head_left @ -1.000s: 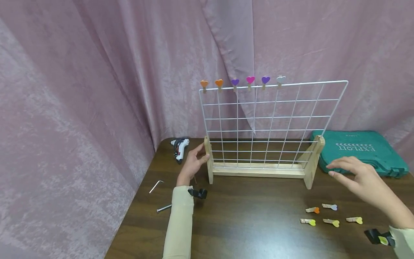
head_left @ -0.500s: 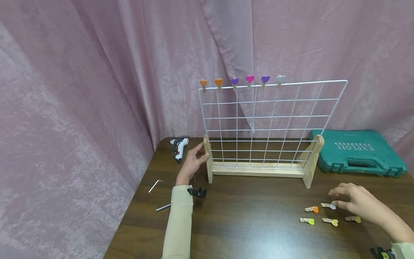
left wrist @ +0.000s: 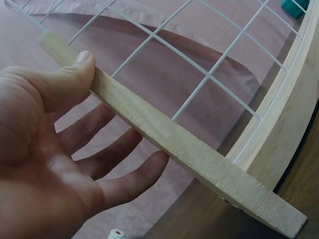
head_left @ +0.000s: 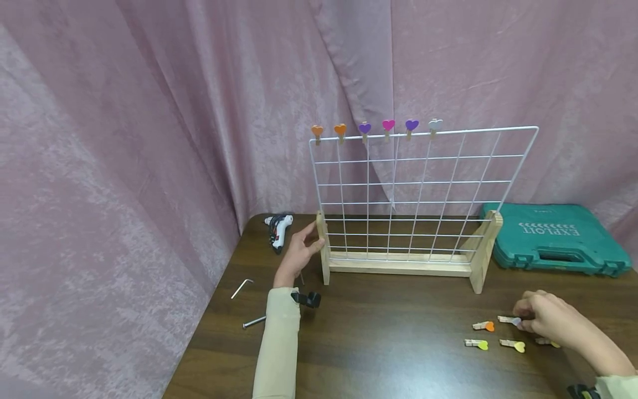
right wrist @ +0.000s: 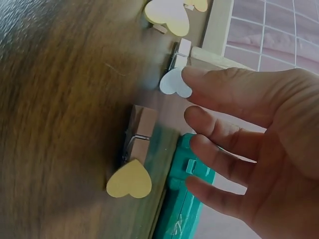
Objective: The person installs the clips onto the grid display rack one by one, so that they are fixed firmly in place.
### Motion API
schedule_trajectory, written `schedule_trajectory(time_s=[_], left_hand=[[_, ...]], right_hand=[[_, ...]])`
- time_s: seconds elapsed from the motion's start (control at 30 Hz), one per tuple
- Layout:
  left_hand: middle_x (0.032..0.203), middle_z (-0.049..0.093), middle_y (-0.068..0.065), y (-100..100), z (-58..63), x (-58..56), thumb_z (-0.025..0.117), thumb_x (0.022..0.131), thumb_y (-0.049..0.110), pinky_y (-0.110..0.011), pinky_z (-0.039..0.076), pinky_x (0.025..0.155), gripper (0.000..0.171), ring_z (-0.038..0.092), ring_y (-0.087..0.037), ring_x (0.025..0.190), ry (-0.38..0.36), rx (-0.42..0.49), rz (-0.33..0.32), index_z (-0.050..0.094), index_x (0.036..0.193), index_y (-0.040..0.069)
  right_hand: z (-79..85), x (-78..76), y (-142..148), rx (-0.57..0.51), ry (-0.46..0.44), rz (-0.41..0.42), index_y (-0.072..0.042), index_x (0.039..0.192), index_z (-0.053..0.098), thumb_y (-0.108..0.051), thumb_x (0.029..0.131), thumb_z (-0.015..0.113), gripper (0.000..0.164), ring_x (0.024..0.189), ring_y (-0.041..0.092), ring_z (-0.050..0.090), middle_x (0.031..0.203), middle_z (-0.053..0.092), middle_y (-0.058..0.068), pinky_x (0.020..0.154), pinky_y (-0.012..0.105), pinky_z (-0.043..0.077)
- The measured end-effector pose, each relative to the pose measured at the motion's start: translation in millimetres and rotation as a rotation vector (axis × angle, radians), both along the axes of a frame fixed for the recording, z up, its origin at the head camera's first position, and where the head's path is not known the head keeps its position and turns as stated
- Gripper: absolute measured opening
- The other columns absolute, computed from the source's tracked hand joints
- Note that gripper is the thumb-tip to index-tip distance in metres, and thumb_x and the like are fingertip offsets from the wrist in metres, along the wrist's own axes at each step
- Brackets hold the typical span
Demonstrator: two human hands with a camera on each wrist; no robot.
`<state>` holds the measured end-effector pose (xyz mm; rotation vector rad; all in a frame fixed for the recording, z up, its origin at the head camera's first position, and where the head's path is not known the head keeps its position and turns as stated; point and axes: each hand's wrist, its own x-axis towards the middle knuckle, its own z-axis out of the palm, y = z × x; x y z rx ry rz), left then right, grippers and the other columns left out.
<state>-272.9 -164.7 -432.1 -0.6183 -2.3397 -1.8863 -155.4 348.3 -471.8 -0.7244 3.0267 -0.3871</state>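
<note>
Left hand [head_left: 297, 252] holds the left wooden upright [head_left: 323, 252], thumb in front, fingers behind; wire grid [head_left: 422, 182] bears 6 heart clips [head_left: 388, 126] along its top bar; at right on the desk [head_left: 389, 332] lie 5 loose clips [head_left: 477, 344]; right hand [head_left: 550, 318], thumb and fingers apart, has thumb tip at the heart of the pale clip [head_left: 507, 320].

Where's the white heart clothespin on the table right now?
In the head view, the white heart clothespin lies toward the lower right, beside the right hand and just right of the loose orange heart clothespin.
</note>
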Motion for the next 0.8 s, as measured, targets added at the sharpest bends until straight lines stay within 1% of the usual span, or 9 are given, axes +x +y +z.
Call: schedule_trajectory(time_s=[0.07,0.17,0.23,0.33,0.5,0.63,0.7,0.8], left_hand=[[0.118,0.055,-0.028,0.2,-0.3,0.1,0.059,0.087,-0.002,-0.037,0.047,0.087,0.053,0.054,-0.035,0.106,0.001,0.007,-0.002,0.039,0.137,-0.004],[0.119,0.055,-0.027,0.0,-0.1,0.5,0.059,0.087,-0.001,-0.037,0.047,0.087,0.053,0.054,-0.035,0.107,-0.010,0.006,-0.001,0.039,0.137,-0.002],[0.119,0.055,-0.027,0.3,0.3,0.6,0.059,0.087,-0.001,-0.036,0.047,0.087,0.054,0.054,-0.034,0.107,-0.017,0.007,0.001,0.039,0.137,-0.002],[0.119,0.055,-0.026,0.7,1.0,0.8,0.059,0.088,-0.001,-0.036,0.047,0.087,0.054,0.054,-0.033,0.107,-0.018,-0.001,0.008,0.039,0.138,0.000],[0.117,0.056,-0.027,1.1,0.7,0.5,0.059,0.087,-0.001,-0.035,0.048,0.086,0.054,0.055,-0.032,0.105,0.000,0.003,0.009,0.040,0.137,-0.001],[0.116,0.057,-0.027,1.0,0.2,-0.1,0.060,0.087,-0.001,-0.036,0.048,0.086,0.054,0.055,-0.032,0.104,0.010,0.008,0.009,0.040,0.137,-0.002],[0.116,0.057,-0.026,0.7,0.3,-0.2,0.060,0.087,0.000,-0.036,0.047,0.086,0.054,0.055,-0.031,0.104,0.013,-0.002,0.010,0.040,0.137,-0.001],[0.117,0.056,-0.026,0.3,0.4,-0.3,0.059,0.088,0.001,-0.035,0.047,0.086,0.054,0.055,-0.030,0.105,0.011,-0.012,0.006,0.040,0.138,-0.001]], right_hand=[[-1.1,-0.1,-0.4,0.002,-0.010,0.005,-0.031,0.069,0.061,-0.012,0.068,0.077,0.025,0.068,0.007,0.046,0.074,0.048,-0.015,0.055,0.030,0.039],[-3.3,-0.4,-1.6,0.009,-0.037,0.000,-0.031,0.065,0.058,-0.011,0.069,0.076,0.027,0.065,0.004,0.042,0.070,0.045,-0.016,0.054,0.027,0.036],[-4.4,-1.1,-2.5,0.010,-0.071,-0.007,-0.030,0.064,0.057,-0.011,0.070,0.075,0.027,0.063,0.004,0.039,0.069,0.044,-0.015,0.053,0.026,0.034],[-6.0,-2.0,-4.2,0.020,-0.096,-0.023,-0.028,0.061,0.054,-0.011,0.071,0.074,0.028,0.061,0.004,0.037,0.067,0.042,-0.013,0.053,0.026,0.032],[-5.0,-4.3,-7.0,0.015,-0.151,-0.059,-0.023,0.063,0.054,-0.010,0.073,0.072,0.024,0.059,0.006,0.038,0.065,0.044,-0.010,0.052,0.026,0.032],[-2.9,-4.8,-8.3,-0.008,-0.190,-0.076,-0.019,0.065,0.050,-0.011,0.074,0.072,0.025,0.055,0.006,0.036,0.062,0.041,-0.007,0.050,0.025,0.029],[-2.0,-4.2,-8.8,-0.034,-0.198,-0.070,-0.019,0.066,0.050,-0.013,0.075,0.072,0.025,0.053,0.004,0.036,0.062,0.041,-0.007,0.049,0.024,0.029],[0.0,-2.1,-9.4,-0.088,-0.157,-0.030,-0.021,0.069,0.052,-0.016,0.075,0.072,0.022,0.056,0.001,0.039,0.066,0.044,-0.010,0.050,0.022,0.033]])
